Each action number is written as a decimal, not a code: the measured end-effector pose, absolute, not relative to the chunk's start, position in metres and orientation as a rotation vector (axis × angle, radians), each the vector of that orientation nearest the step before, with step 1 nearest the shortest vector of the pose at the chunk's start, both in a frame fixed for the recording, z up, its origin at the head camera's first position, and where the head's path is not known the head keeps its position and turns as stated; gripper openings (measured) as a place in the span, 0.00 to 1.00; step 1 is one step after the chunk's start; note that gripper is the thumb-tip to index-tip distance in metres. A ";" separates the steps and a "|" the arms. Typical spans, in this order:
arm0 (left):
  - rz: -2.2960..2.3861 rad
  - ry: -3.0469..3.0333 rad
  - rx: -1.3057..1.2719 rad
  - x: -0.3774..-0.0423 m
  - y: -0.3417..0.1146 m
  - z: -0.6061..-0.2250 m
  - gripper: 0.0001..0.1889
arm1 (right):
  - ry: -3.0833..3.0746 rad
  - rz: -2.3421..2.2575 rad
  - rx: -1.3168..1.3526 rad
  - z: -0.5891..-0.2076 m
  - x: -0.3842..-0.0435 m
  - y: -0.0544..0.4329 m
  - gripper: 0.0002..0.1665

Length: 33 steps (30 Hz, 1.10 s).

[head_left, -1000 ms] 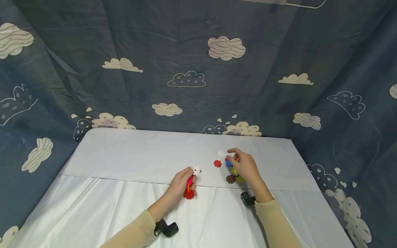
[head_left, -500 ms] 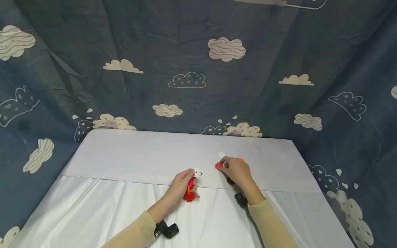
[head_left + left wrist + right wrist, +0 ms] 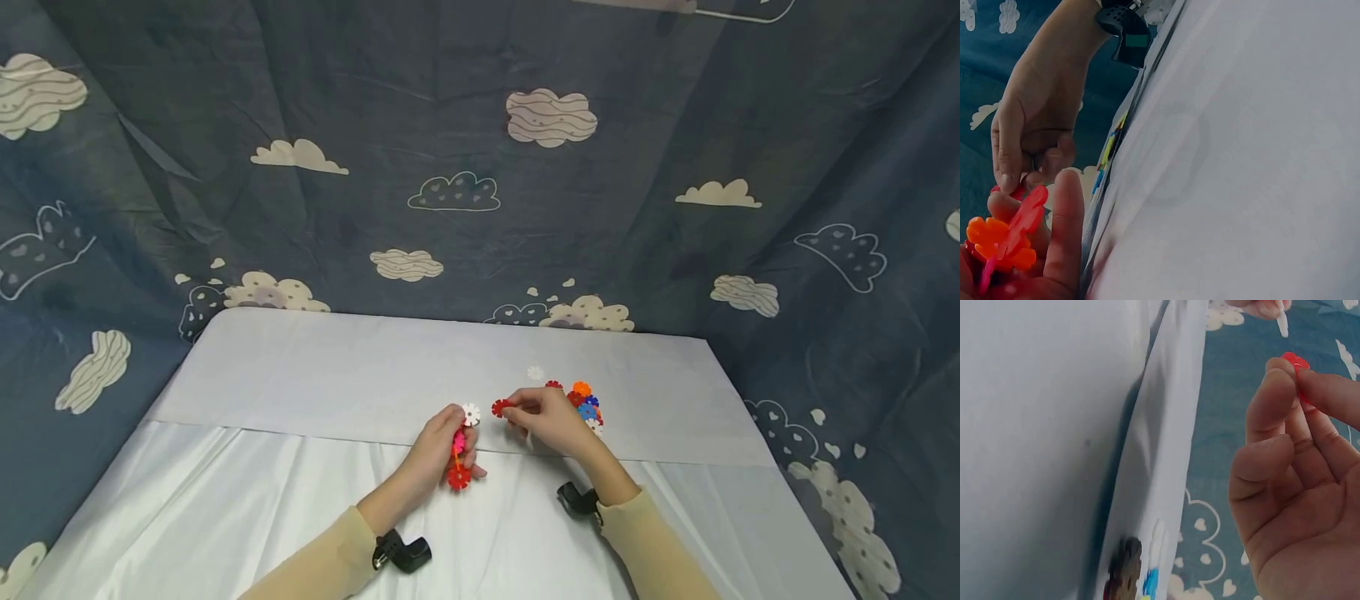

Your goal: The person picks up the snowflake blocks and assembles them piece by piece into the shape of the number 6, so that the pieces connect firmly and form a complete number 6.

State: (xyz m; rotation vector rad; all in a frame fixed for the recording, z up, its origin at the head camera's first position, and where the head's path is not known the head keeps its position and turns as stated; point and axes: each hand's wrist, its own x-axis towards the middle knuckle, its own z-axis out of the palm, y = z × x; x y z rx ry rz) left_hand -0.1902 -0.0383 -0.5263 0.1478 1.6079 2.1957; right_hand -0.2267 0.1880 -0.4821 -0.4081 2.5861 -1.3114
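My left hand (image 3: pixel 433 448) grips a joined string of flower-shaped interlocking discs near the middle of the table. A white disc (image 3: pixel 471 415) sticks out at its top, a pink disc (image 3: pixel 459 442) is in the middle and a red disc (image 3: pixel 459 477) hangs at the bottom. Orange discs (image 3: pixel 988 232) in the string show in the left wrist view; part of it is hidden by the fingers. Just to the right, my right hand (image 3: pixel 553 418) pinches a single red disc (image 3: pixel 1295 360) between thumb and forefinger, its edge turned toward the white one, with a small gap between.
Behind the right hand lies a loose pile of discs (image 3: pixel 587 411) in orange, red, blue and white, partly covered by the hand. A lone white disc (image 3: pixel 535 372) lies farther back on the white-covered table (image 3: pixel 315 375). A dark cloud-print curtain (image 3: pixel 450 108) hangs behind.
My right hand has moved from the pile to the loose red disc, picked it up and brought it left toward the left hand. The left hand has stayed nearly still with its string.
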 end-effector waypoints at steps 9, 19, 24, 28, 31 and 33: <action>2.166 1.612 0.156 -0.189 -0.039 -0.524 0.13 | 2.704 -1.221 -0.605 -0.483 -0.217 0.174 0.04; 2.157 1.632 0.187 -0.190 -0.039 -0.525 0.12 | 2.824 -1.157 -0.726 -0.482 -0.215 0.172 0.04; 2.142 1.668 0.229 -0.190 -0.038 -0.526 0.12 | 2.852 -1.159 -0.811 -0.485 -0.212 0.169 0.05; 2.127 1.685 0.246 -0.190 -0.038 -0.526 0.13 | 2.886 -1.154 -0.885 -0.488 -0.210 0.167 0.05; 2.114 1.681 0.247 -0.191 -0.039 -0.526 0.14 | 2.912 -1.137 -0.931 -0.489 -0.210 0.165 0.05; 2.108 1.674 0.238 -0.192 -0.040 -0.526 0.14 | 2.924 -1.127 -0.959 -0.489 -0.210 0.164 0.04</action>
